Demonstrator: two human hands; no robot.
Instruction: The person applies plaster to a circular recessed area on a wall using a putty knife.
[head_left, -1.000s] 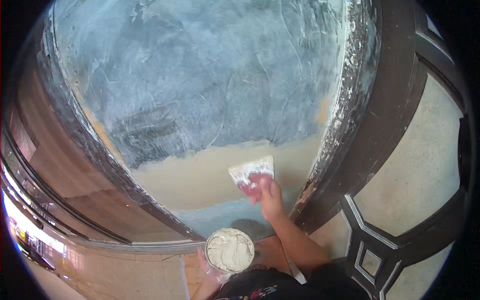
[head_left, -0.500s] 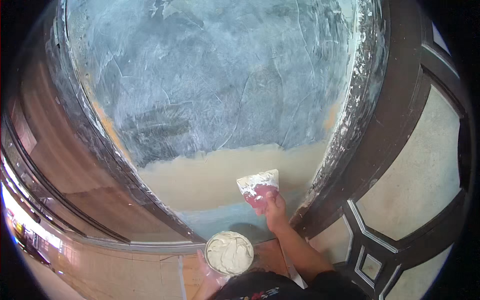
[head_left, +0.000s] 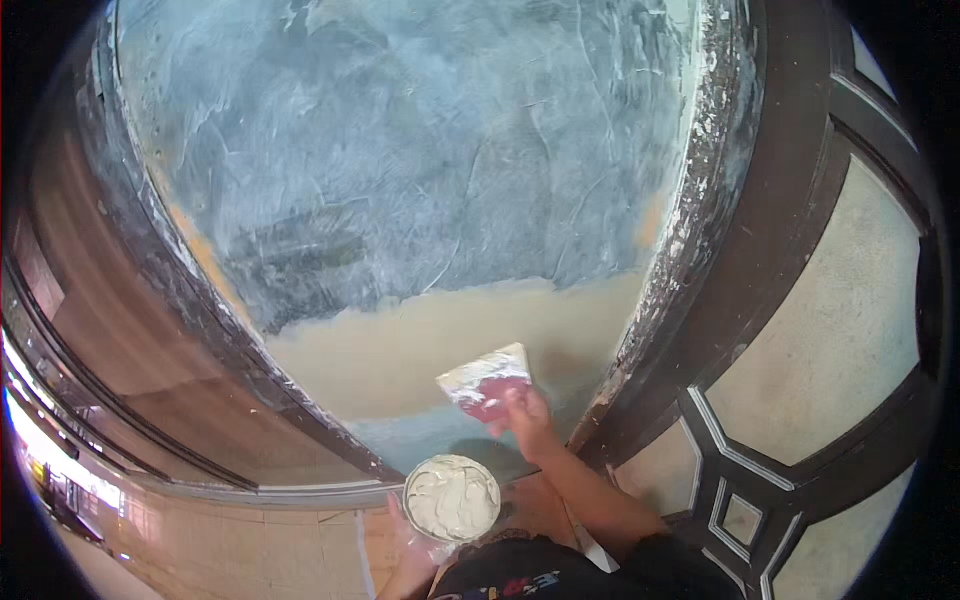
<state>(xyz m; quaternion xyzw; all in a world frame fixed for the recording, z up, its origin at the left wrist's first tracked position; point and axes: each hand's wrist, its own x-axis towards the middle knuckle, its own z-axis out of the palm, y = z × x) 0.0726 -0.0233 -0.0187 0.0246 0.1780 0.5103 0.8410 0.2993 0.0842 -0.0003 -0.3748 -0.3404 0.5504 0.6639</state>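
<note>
My right hand (head_left: pixel 527 422) is closed round a red putty knife (head_left: pixel 486 383), whose wide blade is smeared with white paste. The blade's edge points up and left, in front of the beige lower band of the wall; whether it touches the surface I cannot tell. Below and to the left, my left hand (head_left: pixel 408 535) holds a round tub of cream-coloured putty (head_left: pixel 452 498) close to my body. Its fingers wrap the tub's left side, and the rest of the hand is hidden under it. The blue-grey wall panel (head_left: pixel 420 170) above shows streaks and patches.
A dark frame with flaking white paint (head_left: pixel 690 210) borders the panel on the right, and a worn dark edge (head_left: pixel 200 255) on the left. Brown panelled woodwork (head_left: pixel 800 230) stands to the right. Tan floor tiles (head_left: pixel 240 540) lie at lower left.
My right hand and the putty knife have moved left, and the blade tilts further to the left. The tub in my left hand has shifted slightly left and up in view.
</note>
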